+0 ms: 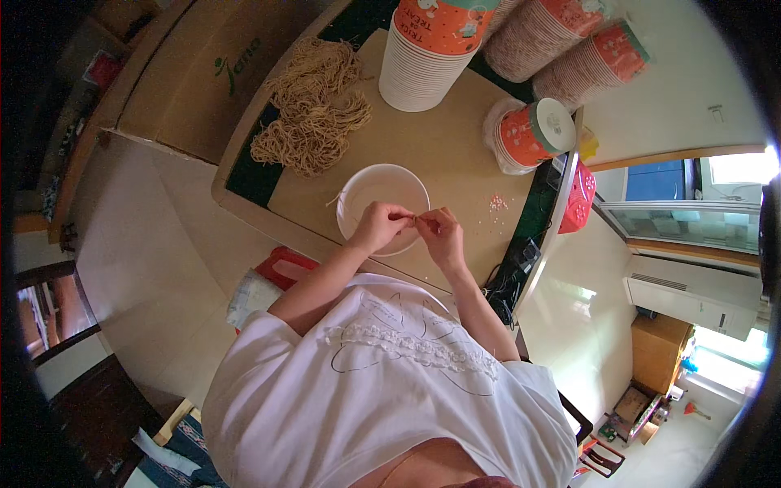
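Note:
A round white bowl (381, 180) stands near the table's front edge, right in front of my body. Over its near right rim, my left hand (379, 228) and my right hand (442, 237) meet fingertip to fingertip. Both are closed in a pinch. Whatever lies between the fingertips is too small and too hidden to name. A short tan strand (333, 200) sticks out at the bowl's left rim. Loose tan twine (313, 110) is heaped beyond the bowl to the left.
A tall stack of paper cups (423, 73) stands behind the bowl. More cup stacks (541, 37) lean at the back right, and a shorter one (525, 137) lies nearer. Small pale and red bits (496, 203) are scattered on the right. A cardboard box (195, 81) stands left of the table.

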The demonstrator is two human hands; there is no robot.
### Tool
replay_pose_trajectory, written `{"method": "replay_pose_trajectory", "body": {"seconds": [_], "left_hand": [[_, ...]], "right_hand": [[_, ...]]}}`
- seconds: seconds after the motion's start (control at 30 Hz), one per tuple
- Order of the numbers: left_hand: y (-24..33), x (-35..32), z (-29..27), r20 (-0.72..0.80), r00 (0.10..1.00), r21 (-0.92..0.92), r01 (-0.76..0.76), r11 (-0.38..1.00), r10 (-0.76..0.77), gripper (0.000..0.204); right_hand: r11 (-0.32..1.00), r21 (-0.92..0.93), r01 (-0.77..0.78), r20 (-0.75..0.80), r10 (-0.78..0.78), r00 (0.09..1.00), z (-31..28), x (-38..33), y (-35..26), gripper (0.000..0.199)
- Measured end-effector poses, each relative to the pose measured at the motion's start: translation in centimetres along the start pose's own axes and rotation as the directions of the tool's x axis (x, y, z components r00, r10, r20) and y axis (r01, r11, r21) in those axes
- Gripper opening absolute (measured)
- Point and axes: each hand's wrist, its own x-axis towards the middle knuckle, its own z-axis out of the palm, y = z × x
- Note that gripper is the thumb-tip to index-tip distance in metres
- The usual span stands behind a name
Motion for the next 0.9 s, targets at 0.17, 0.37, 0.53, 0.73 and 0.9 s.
{"method": "replay_pose_trajectory", "body": {"seconds": [0.17,0.37,0.53,0.73,0.9], "left_hand": [[0.9,-0.4,0.4,-0.087,0.98,0.216,-0.156,0.964,0.178,0.013],[-0.1,-0.2,0.3,-0.092,0.977,0.216,-0.169,0.962,0.193,0.013],[0.0,-0.2,0.3,-0.119,0.952,0.261,-0.245,0.934,0.283,0.013],[0.4,-0.3,0.4,-0.127,0.953,0.299,-0.226,0.927,0.274,0.012],[0.7,-0.2,0.6,-0.127,0.958,0.296,-0.211,0.932,0.257,0.012]], "right_hand": [[1.0,-0.008,0.013,0.017,-0.013,1.0,-0.2,0.1,-0.1,0.005],[0.996,-0.079,0.048,0.007,-0.048,0.999,0.0,0.2,0.4,0.005],[0.997,-0.067,0.035,-0.005,-0.036,0.999,0.0,0.2,0.4,0.005],[0.991,-0.114,0.073,0.019,-0.072,0.997,-0.1,0.2,0.8,0.007],[0.981,-0.171,0.096,0.025,-0.093,0.995,-0.1,0.1,0.2,0.006]]}}
